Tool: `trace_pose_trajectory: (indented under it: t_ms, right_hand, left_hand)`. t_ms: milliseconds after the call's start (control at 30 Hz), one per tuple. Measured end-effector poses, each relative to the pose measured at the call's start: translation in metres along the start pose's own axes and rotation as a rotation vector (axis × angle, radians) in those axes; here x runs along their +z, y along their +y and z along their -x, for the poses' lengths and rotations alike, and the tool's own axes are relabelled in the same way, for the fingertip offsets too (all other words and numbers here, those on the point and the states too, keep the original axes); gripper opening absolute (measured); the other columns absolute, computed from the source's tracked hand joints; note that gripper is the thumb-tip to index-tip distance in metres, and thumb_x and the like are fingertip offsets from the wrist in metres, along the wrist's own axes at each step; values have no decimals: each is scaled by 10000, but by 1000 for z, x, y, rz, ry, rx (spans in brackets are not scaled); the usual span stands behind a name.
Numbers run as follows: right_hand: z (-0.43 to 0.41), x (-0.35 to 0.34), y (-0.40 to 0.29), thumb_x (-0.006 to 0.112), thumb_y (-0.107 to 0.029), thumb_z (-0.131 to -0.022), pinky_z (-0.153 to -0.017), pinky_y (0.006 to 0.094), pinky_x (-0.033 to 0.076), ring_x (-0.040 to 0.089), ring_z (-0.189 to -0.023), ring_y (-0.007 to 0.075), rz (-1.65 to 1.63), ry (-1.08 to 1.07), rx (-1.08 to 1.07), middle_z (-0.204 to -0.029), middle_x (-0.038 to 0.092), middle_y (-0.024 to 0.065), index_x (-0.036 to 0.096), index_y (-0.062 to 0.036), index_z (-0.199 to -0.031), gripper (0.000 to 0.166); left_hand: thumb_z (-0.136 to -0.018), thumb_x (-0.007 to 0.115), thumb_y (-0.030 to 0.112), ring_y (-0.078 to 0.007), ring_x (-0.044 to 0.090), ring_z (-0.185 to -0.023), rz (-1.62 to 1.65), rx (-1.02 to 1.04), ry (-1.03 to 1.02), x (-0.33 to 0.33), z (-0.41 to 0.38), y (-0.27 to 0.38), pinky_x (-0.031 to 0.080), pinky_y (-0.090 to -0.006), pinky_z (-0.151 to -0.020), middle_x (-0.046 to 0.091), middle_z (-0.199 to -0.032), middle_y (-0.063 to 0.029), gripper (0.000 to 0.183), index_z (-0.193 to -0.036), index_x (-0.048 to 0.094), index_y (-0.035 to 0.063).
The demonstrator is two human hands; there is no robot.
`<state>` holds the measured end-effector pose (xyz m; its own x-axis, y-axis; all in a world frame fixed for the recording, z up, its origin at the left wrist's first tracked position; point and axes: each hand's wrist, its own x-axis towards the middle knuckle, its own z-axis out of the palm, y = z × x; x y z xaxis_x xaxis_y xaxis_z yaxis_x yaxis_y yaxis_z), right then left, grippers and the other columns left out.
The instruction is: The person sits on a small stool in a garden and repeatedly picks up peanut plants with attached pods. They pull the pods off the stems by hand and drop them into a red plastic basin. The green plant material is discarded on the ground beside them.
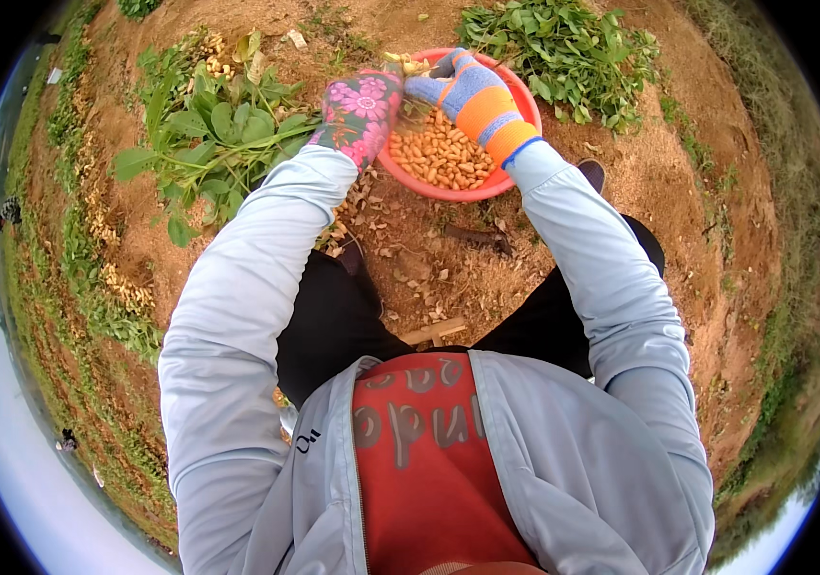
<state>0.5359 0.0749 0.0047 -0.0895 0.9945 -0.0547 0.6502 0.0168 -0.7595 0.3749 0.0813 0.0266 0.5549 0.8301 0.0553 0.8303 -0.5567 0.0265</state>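
My left hand (363, 111), in a dark glove with pink flowers, grips the stems of a peanut plant (226, 133). The plant's leaves spread out to the left, and its root end with pale pods (413, 66) reaches over a red plastic basin (440, 192). At those pods is my right hand (478, 97), in a blue and orange striped knit glove, its thumb and fingers closed around some of them. Loose peanuts in their shells (446, 154) cover the basin's bottom. The gloves partly hide the root end and the basin's far side.
A pile of leafy plants (561, 54) lies beyond the basin to the right. More pods (219, 68) show among foliage at upper left. Between my feet are dry leaves and a dark stick (478, 237). Plant rows (104, 287) run along the left, with distant people (9, 210).
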Motion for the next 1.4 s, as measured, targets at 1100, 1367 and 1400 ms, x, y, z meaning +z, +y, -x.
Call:
trace_pose_trajectory:
  t_ms: [1100,1367,1400]
  right_hand:
    - [8,0,-15,652,-334,-765,-635,318,475,626,-729,233,86,80,-13,-813,649,86,548,-88,-975,339]
    - [12,2,-9,576,-347,-817,-594,371,481,625,-702,292,257,-2,-104,-715,631,124,536,-71,-964,315]
    - [15,-1,-15,561,-346,-827,-593,376,482,624,-707,299,312,-31,-102,-713,630,125,541,-67,-962,311]
  left_hand:
    - [-780,507,99,-281,626,-667,-50,-31,27,3,-1,-9,486,-376,-535,612,-727,-139,96,-788,578,34]
    - [-788,496,95,-278,633,-686,-80,-19,-42,7,-3,-4,491,-384,-546,625,-768,-134,107,-830,578,41]
    - [-790,493,95,-278,634,-689,-63,-18,-52,7,-1,-5,491,-386,-548,627,-778,-135,112,-843,575,41]
